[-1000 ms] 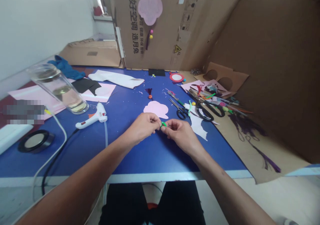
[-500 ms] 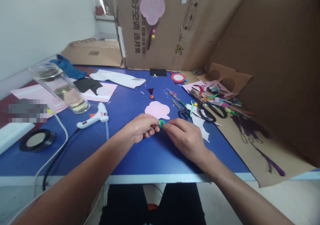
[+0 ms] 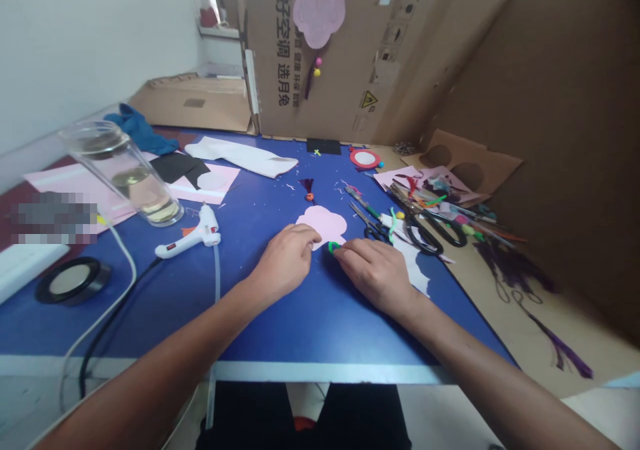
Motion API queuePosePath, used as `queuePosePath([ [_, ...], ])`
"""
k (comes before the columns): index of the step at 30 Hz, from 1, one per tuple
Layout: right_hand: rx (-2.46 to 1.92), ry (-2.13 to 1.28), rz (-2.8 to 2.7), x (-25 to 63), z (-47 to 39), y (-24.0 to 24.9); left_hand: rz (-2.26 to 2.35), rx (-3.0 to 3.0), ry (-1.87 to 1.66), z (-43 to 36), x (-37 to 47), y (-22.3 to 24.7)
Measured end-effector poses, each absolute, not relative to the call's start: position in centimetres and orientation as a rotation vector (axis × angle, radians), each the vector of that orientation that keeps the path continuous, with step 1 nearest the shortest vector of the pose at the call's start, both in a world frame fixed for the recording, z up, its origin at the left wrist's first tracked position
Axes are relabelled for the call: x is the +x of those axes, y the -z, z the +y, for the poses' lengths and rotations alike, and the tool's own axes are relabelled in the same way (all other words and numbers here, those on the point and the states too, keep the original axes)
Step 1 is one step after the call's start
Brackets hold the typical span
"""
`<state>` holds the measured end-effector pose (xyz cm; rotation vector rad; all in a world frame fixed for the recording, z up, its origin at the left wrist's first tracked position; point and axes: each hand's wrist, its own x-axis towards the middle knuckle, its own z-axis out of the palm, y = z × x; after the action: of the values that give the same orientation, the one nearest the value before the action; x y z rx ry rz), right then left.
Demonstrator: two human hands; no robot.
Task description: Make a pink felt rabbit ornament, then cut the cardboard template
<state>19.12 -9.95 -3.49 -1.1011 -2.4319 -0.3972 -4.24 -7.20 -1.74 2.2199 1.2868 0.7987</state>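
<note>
One green loop (image 3: 331,247) | right hand (image 3: 379,270) alone now pinches it | left hand (image 3: 284,258) off it, seemingly freed for pink cutout (image 3: 324,222), grip unclear

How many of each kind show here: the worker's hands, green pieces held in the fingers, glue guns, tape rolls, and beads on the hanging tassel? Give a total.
Hands: 2 (left hand, right hand)
Held green piece: 1
Glue gun: 1
Tape roll: 1
Tassel beads: 2 (pink bead, yellow bead)
Total: 7

Green loop (image 3: 332,247) in right grip (image 3: 377,270), left grip (image 3: 284,258) at pink cutout (image 3: 324,222).
</note>
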Motion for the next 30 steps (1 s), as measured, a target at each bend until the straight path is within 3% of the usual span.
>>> queuePosePath([
  [30,-1.112,0.448,-2.442,18.3,-8.5,4.0,1.253,2.574,-0.567,-7.1,-4.0,3.2],
])
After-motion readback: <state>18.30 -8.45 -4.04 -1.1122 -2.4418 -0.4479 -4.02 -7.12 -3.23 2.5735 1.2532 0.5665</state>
